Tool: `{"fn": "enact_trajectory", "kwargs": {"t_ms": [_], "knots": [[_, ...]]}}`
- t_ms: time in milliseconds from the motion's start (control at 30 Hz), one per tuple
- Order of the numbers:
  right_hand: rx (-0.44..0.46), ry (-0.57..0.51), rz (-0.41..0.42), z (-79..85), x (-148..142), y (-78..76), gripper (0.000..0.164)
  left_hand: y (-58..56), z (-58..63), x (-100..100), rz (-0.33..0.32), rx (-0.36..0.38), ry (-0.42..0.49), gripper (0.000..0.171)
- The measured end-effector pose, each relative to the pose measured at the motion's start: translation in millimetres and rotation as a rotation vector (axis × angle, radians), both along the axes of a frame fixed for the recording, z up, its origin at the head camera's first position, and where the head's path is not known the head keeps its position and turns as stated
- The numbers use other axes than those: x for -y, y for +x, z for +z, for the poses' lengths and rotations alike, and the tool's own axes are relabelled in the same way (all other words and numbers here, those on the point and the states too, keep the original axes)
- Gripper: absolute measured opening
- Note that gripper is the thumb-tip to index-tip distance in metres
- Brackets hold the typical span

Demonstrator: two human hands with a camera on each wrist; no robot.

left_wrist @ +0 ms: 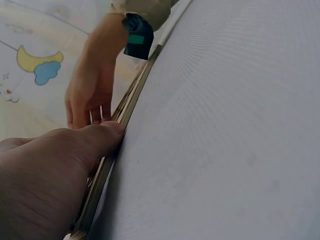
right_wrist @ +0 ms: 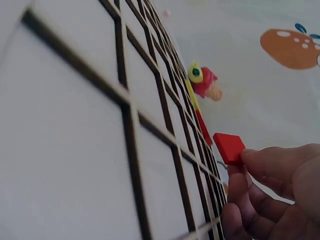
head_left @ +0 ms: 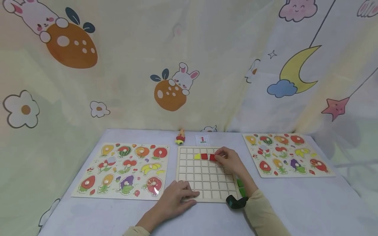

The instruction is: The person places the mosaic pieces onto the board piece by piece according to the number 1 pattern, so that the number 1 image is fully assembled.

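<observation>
A square wooden grid board [head_left: 203, 186] lies in the middle of the table. Near its far edge, a yellow tile [head_left: 197, 156] and a red tile [head_left: 204, 156] sit side by side in the grid. My right hand [head_left: 231, 160] pinches another red square tile [right_wrist: 230, 148] between thumb and fingers; in the right wrist view it looks tilted, close to the board's surface. My left hand [head_left: 177, 200] rests at the board's near left corner, its index finger stretched over the near edge. In the left wrist view the thumb [left_wrist: 107, 136] touches the board's side.
Fruit puzzle boards lie left [head_left: 118, 197] and right [head_left: 296, 176] of the grid. Green tiles [head_left: 241, 187] lie by its right edge, partly behind my right forearm. Beyond it are a small toy figure [head_left: 180, 137] and a pattern card [head_left: 206, 140]. A printed curtain [head_left: 127, 82] hangs behind.
</observation>
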State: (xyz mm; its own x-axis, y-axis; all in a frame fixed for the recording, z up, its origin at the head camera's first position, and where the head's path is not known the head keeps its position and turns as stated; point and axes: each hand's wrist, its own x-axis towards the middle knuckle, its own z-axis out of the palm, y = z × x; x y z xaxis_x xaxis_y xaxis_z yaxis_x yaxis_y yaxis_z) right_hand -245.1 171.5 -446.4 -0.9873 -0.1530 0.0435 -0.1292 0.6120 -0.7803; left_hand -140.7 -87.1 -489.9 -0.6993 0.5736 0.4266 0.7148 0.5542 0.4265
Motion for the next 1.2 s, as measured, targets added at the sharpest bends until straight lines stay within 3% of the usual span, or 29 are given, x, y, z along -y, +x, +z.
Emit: {"fn": "enact_trajectory", "kwargs": {"t_ms": [233,800,1000,1200], "knots": [[-0.038,0.104,0.033,-3.7,16,6.3,0.017,-0.3,0.1,-1,0.007,0.001,-0.009,0.028],[-0.059,0.164,-0.043,-12.4,30,8.9,0.015,0.9,1.4,-2,0.024,0.026,-0.015,0.026],[-0.024,0.162,0.039,-6.1,20,7.7,0.014,0.5,-0.4,-2,0.012,-0.008,-0.003,0.025],[-0.022,0.157,0.098,12.5,-18,3.0,0.018,-0.6,-1.6,-1,-0.002,-0.04,0.01,0.025]]}}
